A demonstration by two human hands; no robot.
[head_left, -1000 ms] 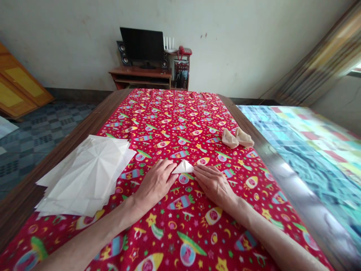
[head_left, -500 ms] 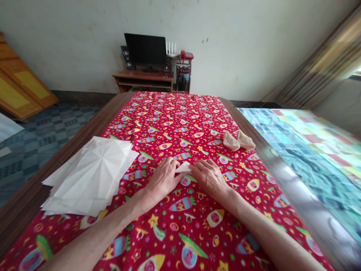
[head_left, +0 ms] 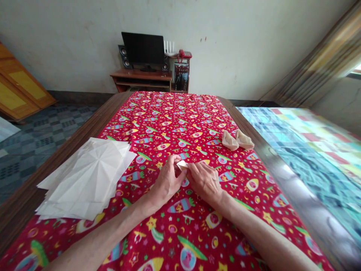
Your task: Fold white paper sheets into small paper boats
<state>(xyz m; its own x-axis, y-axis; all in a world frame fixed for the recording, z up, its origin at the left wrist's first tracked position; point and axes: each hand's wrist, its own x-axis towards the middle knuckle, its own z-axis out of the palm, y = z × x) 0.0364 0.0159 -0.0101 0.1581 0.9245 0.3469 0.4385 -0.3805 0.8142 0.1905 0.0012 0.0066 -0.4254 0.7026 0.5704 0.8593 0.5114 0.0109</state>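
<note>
A small folded piece of white paper (head_left: pixel 182 164) is held between my two hands over the middle of the red patterned cloth (head_left: pixel 175 124). My left hand (head_left: pixel 168 177) is closed on its left side, the thumb and fingers curved round it. From the right, my right hand (head_left: pixel 204 180) grips the paper with its fingers bent over it, hiding much of it. On the left lies a stack of creased white paper sheets (head_left: pixel 84 177), the top one with folds radiating from its centre. Two folded paper shapes (head_left: pixel 237 140) sit side by side beyond my right hand.
The cloth covers a brown wooden table (head_left: pixel 84 131). Behind it stand a desk (head_left: pixel 141 77) with a black monitor (head_left: pixel 143 49), speakers, a white router and a red telephone (head_left: pixel 184 55). A bed with a patchwork cover (head_left: pixel 299 150) borders the right; a yellow cabinet (head_left: pixel 22 82) stands left.
The fingers of my left hand have lifted and turned more upright round the paper. The paper is tilted differently and less of it shows. My right hand has shifted slightly left.
</note>
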